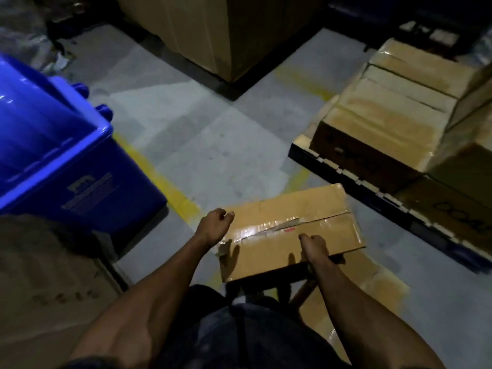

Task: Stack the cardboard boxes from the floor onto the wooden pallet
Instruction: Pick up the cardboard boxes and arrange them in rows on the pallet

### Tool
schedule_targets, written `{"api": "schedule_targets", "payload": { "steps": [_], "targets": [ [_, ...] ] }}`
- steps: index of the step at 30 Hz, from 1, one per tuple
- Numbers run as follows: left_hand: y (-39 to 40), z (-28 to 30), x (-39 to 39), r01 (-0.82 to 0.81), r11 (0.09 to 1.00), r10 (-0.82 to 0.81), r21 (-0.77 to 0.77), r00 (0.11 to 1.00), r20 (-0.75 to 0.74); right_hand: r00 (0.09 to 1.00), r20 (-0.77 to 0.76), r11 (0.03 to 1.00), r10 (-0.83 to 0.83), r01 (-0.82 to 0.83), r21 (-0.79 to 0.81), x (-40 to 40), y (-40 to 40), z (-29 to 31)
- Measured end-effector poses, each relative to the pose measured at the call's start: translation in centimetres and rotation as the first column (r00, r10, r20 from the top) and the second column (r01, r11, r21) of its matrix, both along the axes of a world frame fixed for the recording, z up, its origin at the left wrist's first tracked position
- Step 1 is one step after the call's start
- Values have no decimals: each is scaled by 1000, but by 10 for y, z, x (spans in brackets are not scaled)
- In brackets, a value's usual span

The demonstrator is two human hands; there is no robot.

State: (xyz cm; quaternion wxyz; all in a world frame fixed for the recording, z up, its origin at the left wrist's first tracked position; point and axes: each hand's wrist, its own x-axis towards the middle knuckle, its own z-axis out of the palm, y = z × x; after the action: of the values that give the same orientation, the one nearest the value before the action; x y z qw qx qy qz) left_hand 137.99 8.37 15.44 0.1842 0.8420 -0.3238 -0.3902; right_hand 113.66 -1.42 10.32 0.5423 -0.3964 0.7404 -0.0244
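A taped cardboard box [290,230] is lifted in front of me, above the grey floor. My left hand [214,226] grips its left end, fingers curled over the top corner. My right hand [315,247] holds its near edge, with the thumb on top. The pallet [354,182] lies to the right, its slatted edge facing me. Several cardboard boxes [386,123] are stacked on it in rows. Another flat box [354,291] lies on the floor under my right arm, partly hidden.
A large blue plastic bin [61,155] stands at the left. A tall cardboard carton [226,30] stands at the back. A brown box [45,283] sits at the near left. Yellow lines [162,182] mark the grey floor between them.
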Motion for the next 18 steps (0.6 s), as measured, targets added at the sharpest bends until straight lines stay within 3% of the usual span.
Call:
{"api": "schedule_targets", "payload": {
  "steps": [4, 8, 12, 18],
  "targets": [
    [-76, -9, 21, -63, 998, 56, -31, 979, -194, 914, 55, 916, -401, 400, 36, -6, -13, -3],
    [-143, -30, 32, 37, 999, -28, 23, 952, -304, 732, 97, 738, -674, 673, 51, -1, -5, -17],
    [-194, -65, 38, 193, 978, -151, 84, 921, -358, 574, 43, 575, -818, 817, 37, 22, 7, -29],
    [-233, -122, 38, 466, 869, -385, 168, 849, -362, 370, 74, 373, -926, 927, 43, 56, 35, -62]
  ]
}}
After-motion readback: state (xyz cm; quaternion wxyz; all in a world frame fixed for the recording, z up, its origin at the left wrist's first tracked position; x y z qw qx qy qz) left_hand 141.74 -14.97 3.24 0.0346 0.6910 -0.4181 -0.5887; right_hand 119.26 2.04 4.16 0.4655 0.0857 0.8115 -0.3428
